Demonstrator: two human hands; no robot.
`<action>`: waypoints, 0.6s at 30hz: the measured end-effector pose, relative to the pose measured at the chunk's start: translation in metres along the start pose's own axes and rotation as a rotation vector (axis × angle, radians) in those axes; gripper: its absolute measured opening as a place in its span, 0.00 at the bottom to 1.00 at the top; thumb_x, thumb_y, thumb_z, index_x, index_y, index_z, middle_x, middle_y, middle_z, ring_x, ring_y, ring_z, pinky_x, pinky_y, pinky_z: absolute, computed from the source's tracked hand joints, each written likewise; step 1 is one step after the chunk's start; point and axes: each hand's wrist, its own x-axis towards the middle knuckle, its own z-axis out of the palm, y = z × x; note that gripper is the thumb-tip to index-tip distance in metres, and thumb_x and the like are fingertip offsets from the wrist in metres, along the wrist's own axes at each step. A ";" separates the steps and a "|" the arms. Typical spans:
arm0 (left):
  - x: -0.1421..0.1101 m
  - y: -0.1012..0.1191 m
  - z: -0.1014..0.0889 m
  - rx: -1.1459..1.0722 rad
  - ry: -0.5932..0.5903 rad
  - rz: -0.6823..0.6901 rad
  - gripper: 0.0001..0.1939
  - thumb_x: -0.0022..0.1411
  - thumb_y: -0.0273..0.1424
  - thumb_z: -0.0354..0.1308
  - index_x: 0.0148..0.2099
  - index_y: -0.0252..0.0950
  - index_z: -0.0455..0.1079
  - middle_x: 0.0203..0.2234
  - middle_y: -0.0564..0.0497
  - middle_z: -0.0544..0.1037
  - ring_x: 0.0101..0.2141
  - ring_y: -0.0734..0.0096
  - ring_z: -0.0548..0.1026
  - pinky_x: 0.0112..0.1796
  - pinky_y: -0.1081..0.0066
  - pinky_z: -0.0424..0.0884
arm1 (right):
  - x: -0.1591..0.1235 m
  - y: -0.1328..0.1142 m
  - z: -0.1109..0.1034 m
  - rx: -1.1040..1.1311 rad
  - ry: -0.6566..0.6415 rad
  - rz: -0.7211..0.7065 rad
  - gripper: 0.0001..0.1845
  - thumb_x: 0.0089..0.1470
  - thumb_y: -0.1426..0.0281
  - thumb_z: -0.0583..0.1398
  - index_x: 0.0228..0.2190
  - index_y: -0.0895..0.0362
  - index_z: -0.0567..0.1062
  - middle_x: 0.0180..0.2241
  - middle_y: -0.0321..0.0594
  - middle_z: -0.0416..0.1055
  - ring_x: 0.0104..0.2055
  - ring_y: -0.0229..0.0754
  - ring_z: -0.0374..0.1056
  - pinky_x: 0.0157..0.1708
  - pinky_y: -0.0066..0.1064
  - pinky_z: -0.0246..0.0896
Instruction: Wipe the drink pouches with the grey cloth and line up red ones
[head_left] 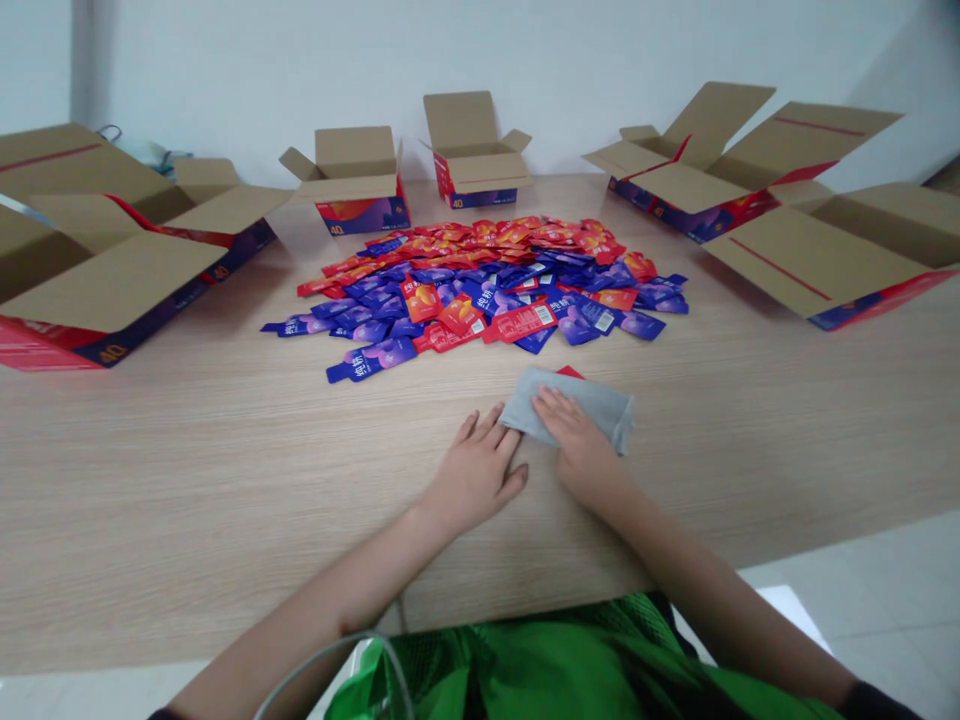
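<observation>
Head view: right hand (581,432) palm down, fingers laid flat over grey cloth (606,408), not closed round it. Red packet (570,372) peeks from under cloth's far edge. Left hand (480,465) palm down on counter (225,480), fingers spread, holding nothing, fingertips at cloth's near-left corner. Red and blue packets (487,285) heaped beyond, boxes (471,172) around.

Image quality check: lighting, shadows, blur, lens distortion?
Head view: light soft and even, faint shadows on the tabletop by the left hand and right hand; head view: fine print on the sachets too soft to read; head view: outermost boxes look stretched toward the frame edges, suggesting wide-angle distortion.
</observation>
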 end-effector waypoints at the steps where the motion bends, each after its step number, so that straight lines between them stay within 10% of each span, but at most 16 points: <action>1: 0.000 0.000 0.001 -0.001 0.009 0.002 0.28 0.67 0.40 0.46 0.65 0.31 0.55 0.63 0.41 0.60 0.64 0.56 0.53 0.61 0.53 0.49 | 0.001 0.007 -0.002 -0.010 0.031 0.076 0.38 0.43 0.85 0.47 0.59 0.70 0.62 0.63 0.56 0.56 0.66 0.50 0.49 0.63 0.49 0.49; 4: 0.000 -0.001 0.002 0.002 0.013 0.006 0.28 0.68 0.40 0.46 0.65 0.32 0.53 0.65 0.42 0.56 0.65 0.56 0.52 0.61 0.52 0.50 | 0.001 0.022 -0.005 -0.045 0.109 0.227 0.40 0.43 0.86 0.48 0.60 0.71 0.58 0.63 0.59 0.55 0.66 0.53 0.48 0.62 0.53 0.50; 10: -0.001 0.000 0.001 -0.012 0.023 -0.010 0.27 0.67 0.40 0.46 0.64 0.32 0.56 0.61 0.41 0.64 0.64 0.57 0.53 0.62 0.54 0.49 | 0.007 0.013 -0.007 0.077 -0.041 -0.049 0.42 0.40 0.86 0.47 0.60 0.64 0.63 0.64 0.49 0.55 0.67 0.45 0.47 0.64 0.48 0.48; 18: -0.002 -0.001 0.002 -0.023 0.026 -0.026 0.30 0.67 0.40 0.47 0.66 0.31 0.52 0.65 0.41 0.55 0.65 0.58 0.51 0.62 0.54 0.49 | 0.022 0.037 -0.014 0.027 0.017 0.175 0.38 0.44 0.86 0.48 0.58 0.65 0.65 0.62 0.51 0.59 0.64 0.48 0.54 0.63 0.46 0.51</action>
